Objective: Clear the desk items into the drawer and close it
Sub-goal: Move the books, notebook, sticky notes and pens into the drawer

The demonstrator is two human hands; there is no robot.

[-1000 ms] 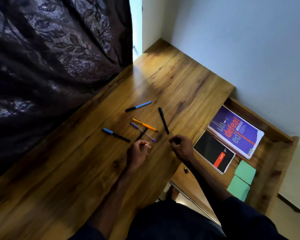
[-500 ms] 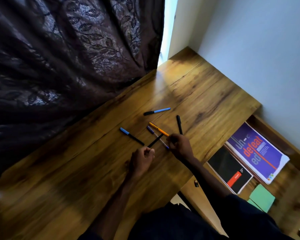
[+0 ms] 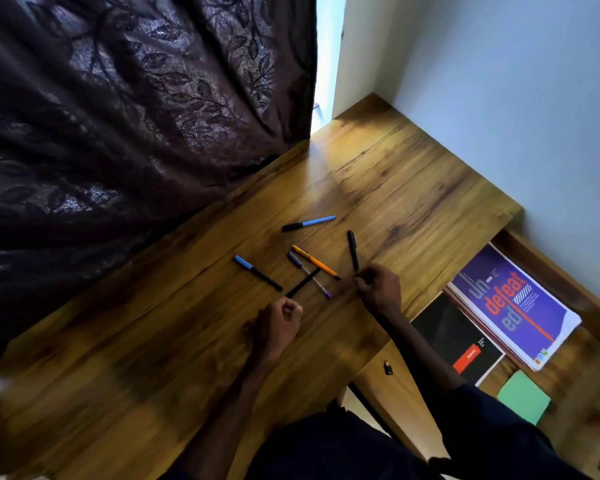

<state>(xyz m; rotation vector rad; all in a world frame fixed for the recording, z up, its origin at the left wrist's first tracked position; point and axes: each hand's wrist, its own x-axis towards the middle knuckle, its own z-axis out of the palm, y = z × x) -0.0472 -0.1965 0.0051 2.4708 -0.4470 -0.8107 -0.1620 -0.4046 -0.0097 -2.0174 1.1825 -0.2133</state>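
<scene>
Right hand (image 3: 378, 289) curled, fingertips pinched at near end of slim black pen (image 3: 353, 250) on wooden desk (image 3: 413, 188) | pen's long axis ran away from grip | left hand (image 3: 278, 323) fisted, empty, farther off | open drawer (image 3: 568, 420) to right.

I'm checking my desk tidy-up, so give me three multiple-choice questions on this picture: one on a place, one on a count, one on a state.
1. Where does the purple book lie?
A. on the desk top
B. in the open drawer
C. on the floor

2. How many pens lie on the desk?
A. three
B. nine
C. six

3. What state is the drawer in?
A. pulled open
B. shut
C. taken out

Answers:
1 B: it sits inside the drawer beside the black notebook.
2 C: two blue-and-black, one orange, one purple, two black.
3 A: its contents show below the desk edge.
</scene>
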